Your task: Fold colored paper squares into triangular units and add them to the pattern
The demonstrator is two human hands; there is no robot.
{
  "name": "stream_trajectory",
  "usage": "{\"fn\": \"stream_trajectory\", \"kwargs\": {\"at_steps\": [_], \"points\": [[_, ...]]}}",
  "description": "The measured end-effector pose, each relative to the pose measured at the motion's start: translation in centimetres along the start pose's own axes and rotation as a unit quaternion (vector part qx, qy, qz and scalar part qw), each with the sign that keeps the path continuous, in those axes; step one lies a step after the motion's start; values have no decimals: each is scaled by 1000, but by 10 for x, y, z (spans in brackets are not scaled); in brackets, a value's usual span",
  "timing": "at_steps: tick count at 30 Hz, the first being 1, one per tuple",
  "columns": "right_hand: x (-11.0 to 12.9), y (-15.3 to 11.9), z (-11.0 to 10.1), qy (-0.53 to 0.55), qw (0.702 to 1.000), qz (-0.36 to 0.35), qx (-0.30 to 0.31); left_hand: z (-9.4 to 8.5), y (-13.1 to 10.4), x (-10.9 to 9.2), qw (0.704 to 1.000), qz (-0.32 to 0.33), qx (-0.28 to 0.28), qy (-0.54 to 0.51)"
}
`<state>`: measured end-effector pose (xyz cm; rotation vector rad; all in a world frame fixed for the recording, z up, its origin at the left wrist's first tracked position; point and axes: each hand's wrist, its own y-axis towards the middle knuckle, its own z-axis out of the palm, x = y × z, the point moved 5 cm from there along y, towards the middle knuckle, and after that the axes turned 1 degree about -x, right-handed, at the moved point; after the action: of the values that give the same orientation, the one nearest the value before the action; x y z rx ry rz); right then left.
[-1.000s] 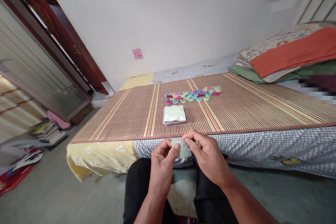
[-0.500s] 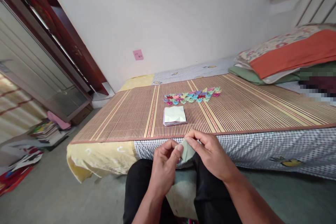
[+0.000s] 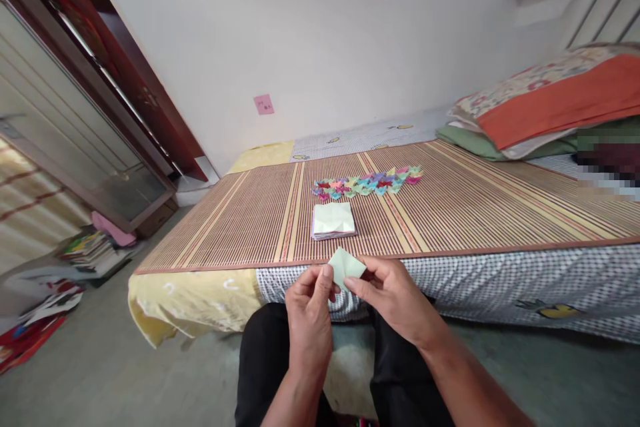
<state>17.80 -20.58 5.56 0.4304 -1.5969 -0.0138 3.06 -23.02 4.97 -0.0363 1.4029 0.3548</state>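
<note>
Between my two hands is a small pale green folded paper (image 3: 346, 265), shaped like a diamond with crease lines on its face. My left hand (image 3: 311, 310) pinches its left corner between thumb and fingers. My right hand (image 3: 395, 293) grips the right side, its thumb lying over the lower right edge. Just beyond, a stack of square paper sheets (image 3: 333, 220) rests on the bamboo mat, a pale creased sheet on top. Behind the stack lie rows of small folded paper pieces (image 3: 370, 181) in many colours.
The striped bamboo mat (image 3: 240, 213) covers a bed, with a checked sheet (image 3: 480, 287) hanging over its front edge. Pillows (image 3: 565, 100) are piled at the right. A pink note (image 3: 263, 104) is on the wall. Books (image 3: 87, 250) lie at the left.
The green paper has turned and now shows as a flat diamond, a little higher and further left. My right hand has shifted its grip to the paper's right side.
</note>
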Motion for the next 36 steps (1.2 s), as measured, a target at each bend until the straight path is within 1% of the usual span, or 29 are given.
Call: {"fn": "stream_trajectory", "kwargs": {"at_steps": [3,5,9,11,14,17,20,25,29,33,36], "points": [[0,0,-5,41,999,5,-27,6,0,2,998,-35,54,-13],[1,1,-7,76,996,12,-35,10,-3,3,996,-42,69,-36],[5,1,-4,80,996,0,-30,14,-8,7,993,-39,23,-112],[8,0,-5,64,997,-19,-40,16,-10,9,990,-50,18,-128],[12,-2,-9,12,998,-44,-36,18,-10,9,992,-56,37,-111],[13,-3,-14,-21,999,-47,-3,14,-8,6,994,-44,24,-100],[11,-5,-16,-6,999,-34,19,9,-7,1,996,-25,2,-91],[8,-4,-6,34,999,-27,18,7,-10,-4,998,7,-14,-60],[10,-3,-3,8,999,-40,3,9,-11,-2,999,16,-4,-37],[13,-2,-8,-35,998,-50,0,8,-8,1,1000,23,2,-12],[14,-2,-13,-47,997,-53,9,9,-3,0,999,-11,38,-17]]}}
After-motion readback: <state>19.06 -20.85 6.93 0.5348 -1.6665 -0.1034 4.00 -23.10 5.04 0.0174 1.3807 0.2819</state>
